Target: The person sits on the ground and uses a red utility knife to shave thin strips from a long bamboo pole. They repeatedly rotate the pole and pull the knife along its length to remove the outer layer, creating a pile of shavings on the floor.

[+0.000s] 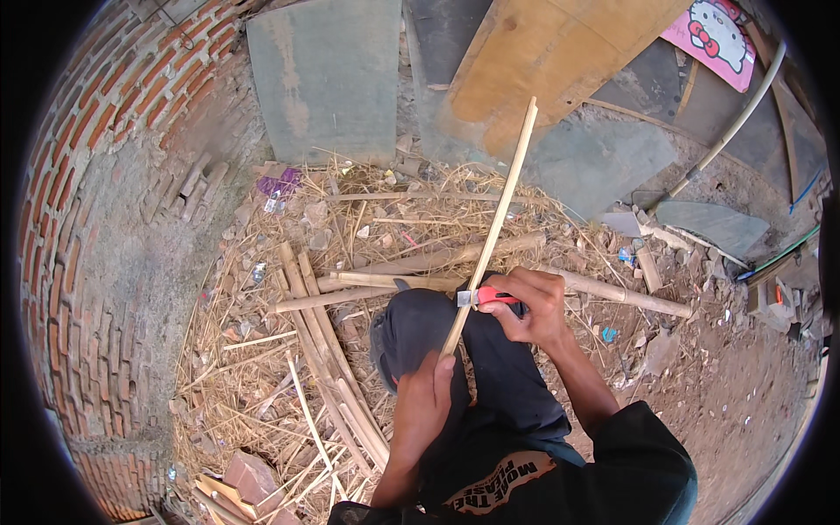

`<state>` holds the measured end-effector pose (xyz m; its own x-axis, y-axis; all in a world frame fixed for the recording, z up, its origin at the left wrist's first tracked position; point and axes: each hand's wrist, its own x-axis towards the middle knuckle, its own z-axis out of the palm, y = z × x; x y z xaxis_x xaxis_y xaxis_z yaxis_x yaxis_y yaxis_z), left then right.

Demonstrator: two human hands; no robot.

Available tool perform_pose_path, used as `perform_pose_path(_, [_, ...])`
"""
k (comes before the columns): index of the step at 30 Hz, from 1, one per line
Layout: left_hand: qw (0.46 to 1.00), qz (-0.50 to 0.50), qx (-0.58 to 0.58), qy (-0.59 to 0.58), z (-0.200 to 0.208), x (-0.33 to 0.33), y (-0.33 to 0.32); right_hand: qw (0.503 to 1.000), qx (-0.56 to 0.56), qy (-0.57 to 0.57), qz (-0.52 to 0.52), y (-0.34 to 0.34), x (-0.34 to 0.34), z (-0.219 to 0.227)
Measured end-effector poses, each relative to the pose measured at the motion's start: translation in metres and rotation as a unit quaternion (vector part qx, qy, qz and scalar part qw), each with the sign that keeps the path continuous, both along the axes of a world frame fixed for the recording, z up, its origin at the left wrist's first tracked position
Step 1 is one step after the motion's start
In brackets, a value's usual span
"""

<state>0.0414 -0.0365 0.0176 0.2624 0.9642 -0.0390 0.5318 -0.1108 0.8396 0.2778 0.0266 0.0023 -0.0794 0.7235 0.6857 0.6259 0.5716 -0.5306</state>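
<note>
A long pale strip of split bamboo (500, 213) slants up and away from my lap, its far end raised above the debris. My left hand (423, 395) is closed around its near end, by my knee. In my right hand (532, 304) is a red utility knife (495, 296), gripped with the thumb along it. Its short, wide blade (465, 298) lies across the strip, touching or very close to it, a little beyond my left hand. Whether the edge bites into the bamboo cannot be made out.
Bamboo poles (437, 255) lie crosswise beyond my knees, and more split lengths (337, 359) rest at my left. Straw and rubble (254, 306) cover the ground. A brick wall (87, 262) rises on the left. Grey boards (328, 83) and a brown panel (542, 61) lean at the back.
</note>
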Motion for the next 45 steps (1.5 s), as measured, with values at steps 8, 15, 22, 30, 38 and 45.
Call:
perform_pose_path(8, [1.0,-0.001,-0.016,0.019,-0.008,-0.009,-0.018,0.996,-0.044,0.051,-0.063,0.018,0.025,0.0])
perform_pose_path(15, [0.997,-0.016,-0.06,0.05,-0.021,-0.024,-0.035,0.985,-0.024,0.092,-0.145,0.07,0.076,-0.028])
perform_pose_path(22, [0.978,-0.086,-0.189,0.014,-0.025,-0.051,-0.078,0.89,-0.166,0.159,-0.393,0.112,0.226,-0.065])
perform_pose_path(30, [0.94,0.082,-0.298,-0.144,-0.037,-0.072,-0.025,0.898,-0.307,0.006,-0.315,0.063,0.203,-0.083])
perform_pose_path(38, [0.945,0.023,-0.236,-0.226,-0.015,-0.049,0.025,0.945,-0.232,0.172,-0.156,0.016,0.082,-0.043])
perform_pose_path(45, [0.938,-0.035,-0.226,-0.26,-0.002,-0.027,0.031,0.989,-0.109,0.103,0.019,-0.02,0.005,-0.016])
